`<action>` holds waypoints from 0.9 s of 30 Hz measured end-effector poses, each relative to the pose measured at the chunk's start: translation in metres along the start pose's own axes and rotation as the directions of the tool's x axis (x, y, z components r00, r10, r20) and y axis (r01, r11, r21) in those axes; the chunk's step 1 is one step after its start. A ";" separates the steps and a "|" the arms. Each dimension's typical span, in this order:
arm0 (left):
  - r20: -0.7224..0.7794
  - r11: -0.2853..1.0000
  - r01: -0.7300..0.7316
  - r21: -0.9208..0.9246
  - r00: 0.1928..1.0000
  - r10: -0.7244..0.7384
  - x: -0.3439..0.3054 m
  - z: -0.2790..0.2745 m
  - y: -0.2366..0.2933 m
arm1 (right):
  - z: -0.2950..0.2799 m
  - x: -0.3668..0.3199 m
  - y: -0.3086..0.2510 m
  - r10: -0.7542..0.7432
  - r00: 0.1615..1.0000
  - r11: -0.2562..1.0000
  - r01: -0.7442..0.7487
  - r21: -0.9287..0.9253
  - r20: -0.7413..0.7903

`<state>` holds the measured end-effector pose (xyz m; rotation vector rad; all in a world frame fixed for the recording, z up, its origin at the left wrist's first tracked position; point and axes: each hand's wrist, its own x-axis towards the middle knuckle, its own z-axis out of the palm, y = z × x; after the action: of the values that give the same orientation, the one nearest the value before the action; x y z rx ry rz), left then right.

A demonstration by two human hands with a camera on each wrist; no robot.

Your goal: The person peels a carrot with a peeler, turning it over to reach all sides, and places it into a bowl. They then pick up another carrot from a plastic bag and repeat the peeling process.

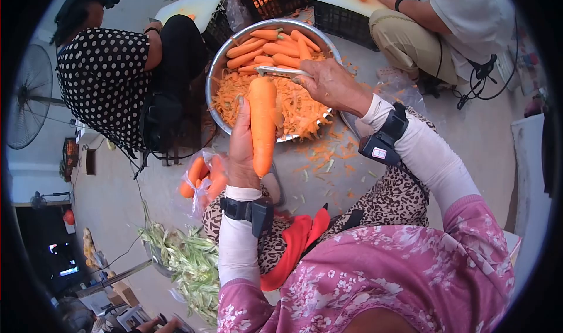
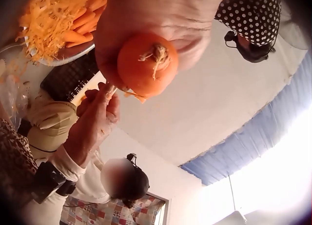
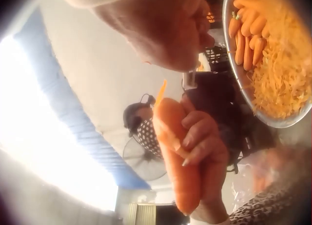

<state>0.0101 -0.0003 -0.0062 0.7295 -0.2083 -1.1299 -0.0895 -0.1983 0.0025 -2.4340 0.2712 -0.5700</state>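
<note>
My left hand (image 1: 239,148) grips a large carrot (image 1: 263,128), which stands roughly upright in the head view, thick end toward the basin. In the right wrist view, the fingers of the left hand (image 3: 204,147) wrap the carrot's side, and a thin strip of peel (image 3: 161,93) sticks up from its top. My right hand (image 1: 337,85) holds a metal peeler (image 1: 282,71) across the carrot's thick end. Beyond both hands sits a metal basin (image 1: 209,92) with smooth peeled carrots (image 1: 249,50) at its far side and a heap of shavings (image 1: 302,113) nearer me.
A plastic bag of carrots (image 1: 204,177) lies left of my knees, with a pile of green husks (image 1: 187,268) below it. Shavings litter the floor. Two people sit opposite, beside cutting boards (image 1: 189,7) on black crates (image 1: 340,23). A fan (image 1: 29,95) stands far left.
</note>
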 end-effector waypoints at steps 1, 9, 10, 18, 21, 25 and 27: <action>0.001 1.000 -0.005 -0.005 1.000 0.005 0.001 0.002 0.000 | -0.001 0.000 -0.002 -0.004 1.000 1.000 0.004 -0.004 0.003; -0.123 0.983 -0.068 -0.172 0.991 0.047 0.001 0.011 0.002 | -0.008 -0.011 -0.031 -0.190 0.975 0.933 0.143 0.331 0.114; -0.123 0.983 -0.066 -0.171 0.991 0.045 0.000 0.014 0.002 | -0.005 -0.014 -0.033 -0.189 0.975 0.933 0.142 0.332 0.113; 0.047 0.955 0.018 -0.295 0.999 -0.004 0.003 0.000 0.001 | 0.002 -0.011 -0.029 -0.242 0.969 0.939 0.220 0.263 0.054; 0.049 0.971 0.055 -0.233 0.998 -0.044 0.002 -0.003 -0.001 | -0.005 0.000 -0.020 -0.191 0.980 0.960 0.196 0.198 -0.046; -0.094 0.995 -0.008 -0.103 0.996 -0.002 0.003 0.001 -0.003 | -0.003 -0.001 -0.023 -0.123 0.991 0.973 0.130 0.192 -0.052; -0.105 0.996 0.008 -0.087 0.994 -0.017 0.004 -0.001 -0.003 | -0.002 -0.003 -0.018 -0.076 0.995 0.973 0.087 0.213 -0.059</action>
<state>0.0099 -0.0042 -0.0101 0.7123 -0.0656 -1.1024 -0.0920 -0.1840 0.0138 -2.2309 0.1234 -0.6624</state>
